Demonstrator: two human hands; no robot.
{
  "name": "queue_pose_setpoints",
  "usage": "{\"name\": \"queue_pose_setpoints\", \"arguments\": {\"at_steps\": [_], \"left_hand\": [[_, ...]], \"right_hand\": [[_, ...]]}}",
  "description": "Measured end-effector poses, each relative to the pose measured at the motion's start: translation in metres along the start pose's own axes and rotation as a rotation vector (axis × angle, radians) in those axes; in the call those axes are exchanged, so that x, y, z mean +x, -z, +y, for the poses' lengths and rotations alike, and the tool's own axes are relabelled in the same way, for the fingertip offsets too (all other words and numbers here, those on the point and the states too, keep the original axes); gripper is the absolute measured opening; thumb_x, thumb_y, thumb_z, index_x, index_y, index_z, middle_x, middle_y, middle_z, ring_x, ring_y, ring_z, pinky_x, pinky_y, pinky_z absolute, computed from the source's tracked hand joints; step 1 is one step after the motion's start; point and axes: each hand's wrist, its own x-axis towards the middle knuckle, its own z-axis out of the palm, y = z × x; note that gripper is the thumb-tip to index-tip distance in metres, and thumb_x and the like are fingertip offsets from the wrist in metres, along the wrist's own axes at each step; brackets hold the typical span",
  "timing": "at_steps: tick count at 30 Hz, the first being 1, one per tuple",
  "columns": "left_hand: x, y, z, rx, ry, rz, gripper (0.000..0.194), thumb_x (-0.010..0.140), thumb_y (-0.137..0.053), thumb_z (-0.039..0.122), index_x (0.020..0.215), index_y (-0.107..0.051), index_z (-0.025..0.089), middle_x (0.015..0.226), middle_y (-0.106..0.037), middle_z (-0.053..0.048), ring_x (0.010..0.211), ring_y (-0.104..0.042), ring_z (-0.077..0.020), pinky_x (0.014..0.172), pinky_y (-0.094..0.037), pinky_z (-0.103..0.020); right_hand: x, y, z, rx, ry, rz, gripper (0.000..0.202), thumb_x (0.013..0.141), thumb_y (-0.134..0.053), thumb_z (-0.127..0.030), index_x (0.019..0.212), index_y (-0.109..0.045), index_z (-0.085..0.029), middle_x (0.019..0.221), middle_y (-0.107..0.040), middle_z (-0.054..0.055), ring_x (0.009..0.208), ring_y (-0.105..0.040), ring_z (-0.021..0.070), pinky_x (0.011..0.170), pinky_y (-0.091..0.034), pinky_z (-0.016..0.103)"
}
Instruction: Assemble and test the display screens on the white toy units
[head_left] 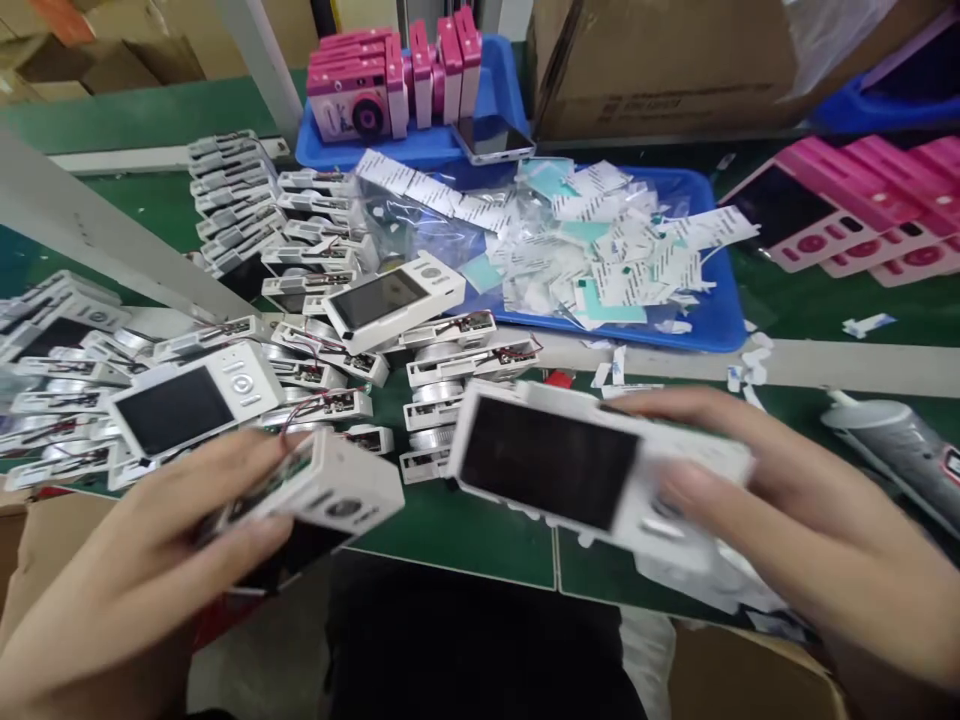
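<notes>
My left hand [172, 530] is closed around a white camera [360, 490], tilted so that its open top shows a circuit board and a red wire. Between thumb and fingers, my right hand [780, 510] grips another white camera [551, 460], its dark screen turned toward me; its button end is partly hidden by my thumb. Just beyond my hands, several white cameras lie in rows on the green bench, many with wires showing. Two of them, a screen-up camera [195, 400] at the left and a tilted camera [394, 300] in the middle, rest on top of others.
A blue tray [731, 290] holds peeled backing papers and plastic. Behind it, another blue tray [307, 150] carries pink cameras [349, 100] and a phone [495, 138]. More pink cameras [817, 210] stand at right, near a grey tube [892, 435]. A metal post [112, 220] slants across the left.
</notes>
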Motion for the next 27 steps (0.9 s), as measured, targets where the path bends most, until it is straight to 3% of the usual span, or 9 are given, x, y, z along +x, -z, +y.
{"name": "queue_pose_setpoints", "arguments": {"at_steps": [2, 4, 6, 8, 11, 14, 18, 21, 27], "left_hand": [[0.032, 0.006, 0.000, 0.043, 0.011, -0.048, 0.039, 0.094, -0.077, 0.040, 0.133, -0.078, 0.034, 0.135, -0.079, 0.009, 0.120, -0.075, -0.0220, 0.099, -0.055, -0.016], [0.059, 0.006, 0.006, 0.054, 0.060, -0.107, 0.041, 0.095, -0.075, 0.047, 0.132, -0.078, 0.028, 0.129, -0.081, 0.005, 0.106, -0.078, -0.0207, 0.077, -0.056, -0.014], [0.076, 0.004, 0.015, 0.005, 0.108, -0.167, 0.042, 0.096, -0.072, 0.052, 0.126, -0.079, 0.023, 0.119, -0.082, 0.001, 0.086, -0.076, -0.0177, 0.060, -0.052, -0.015], [0.085, 0.001, 0.020, -0.024, 0.134, -0.188, 0.042, 0.095, -0.071, 0.056, 0.119, -0.079, 0.021, 0.111, -0.082, -0.001, 0.081, -0.074, -0.0179, 0.057, -0.050, -0.017], [0.090, -0.001, 0.019, 0.030, 0.120, -0.193, 0.044, 0.092, -0.070, 0.064, 0.109, -0.079, 0.024, 0.106, -0.082, -0.005, 0.084, -0.075, -0.0216, 0.061, -0.053, -0.022], [0.097, -0.001, 0.014, 0.122, 0.107, -0.204, 0.052, 0.092, -0.062, 0.073, 0.108, -0.080, 0.027, 0.108, -0.083, -0.008, 0.090, -0.077, -0.0265, 0.071, -0.057, -0.028], [0.100, -0.001, 0.017, 0.256, 0.173, -0.237, 0.067, 0.091, -0.053, 0.082, 0.117, -0.078, 0.026, 0.123, -0.081, -0.011, 0.108, -0.075, -0.0341, 0.093, -0.061, -0.041], [0.092, -0.005, 0.024, 0.352, 0.216, -0.200, 0.071, 0.092, -0.047, 0.081, 0.128, -0.074, 0.026, 0.138, -0.076, -0.010, 0.125, -0.070, -0.0371, 0.112, -0.053, -0.054], [0.076, -0.023, 0.038, 0.497, 0.204, -0.088, 0.072, 0.093, -0.037, 0.070, 0.137, -0.067, 0.021, 0.148, -0.068, -0.014, 0.136, -0.064, -0.0405, 0.112, -0.053, -0.061]], "right_hand": [[0.036, -0.006, -0.006, 0.064, 0.053, -0.173, 0.051, 0.089, -0.066, -0.079, 0.115, -0.075, -0.036, 0.097, -0.076, 0.004, 0.056, -0.056, 0.0167, 0.046, -0.049, 0.032], [0.062, -0.012, -0.006, 0.086, 0.060, -0.259, 0.056, 0.093, -0.061, -0.080, 0.121, -0.072, -0.032, 0.091, -0.072, 0.003, 0.063, -0.059, 0.0180, 0.051, -0.050, 0.031], [0.076, -0.017, -0.005, 0.081, 0.039, -0.321, 0.061, 0.094, -0.059, -0.080, 0.131, -0.068, -0.031, 0.085, -0.068, 0.002, 0.066, -0.059, 0.0186, 0.056, -0.049, 0.031], [0.079, -0.021, -0.006, 0.079, 0.013, -0.335, 0.066, 0.095, -0.058, -0.081, 0.137, -0.064, -0.031, 0.080, -0.065, 0.000, 0.068, -0.059, 0.0192, 0.059, -0.048, 0.032], [0.076, -0.024, -0.009, 0.062, 0.007, -0.303, 0.069, 0.094, -0.055, -0.084, 0.137, -0.063, -0.030, 0.081, -0.066, 0.001, 0.070, -0.060, 0.0207, 0.061, -0.047, 0.034], [0.073, -0.025, -0.011, -0.032, 0.066, -0.259, 0.066, 0.096, -0.052, -0.082, 0.134, -0.064, -0.029, 0.099, -0.073, 0.005, 0.074, -0.063, 0.0216, 0.064, -0.049, 0.036], [0.072, -0.028, -0.006, -0.136, 0.171, -0.169, 0.058, 0.100, -0.048, -0.074, 0.129, -0.067, -0.028, 0.122, -0.072, 0.010, 0.086, -0.067, 0.0244, 0.074, -0.056, 0.041], [0.068, -0.032, 0.000, -0.157, 0.218, -0.158, 0.062, 0.101, -0.045, -0.074, 0.136, -0.065, -0.027, 0.135, -0.070, 0.013, 0.104, -0.070, 0.0297, 0.087, -0.060, 0.048], [0.056, -0.032, 0.001, -0.226, 0.274, -0.135, 0.062, 0.104, -0.045, -0.063, 0.151, -0.052, -0.023, 0.152, -0.061, 0.016, 0.131, -0.066, 0.0354, 0.104, -0.060, 0.056]]}}
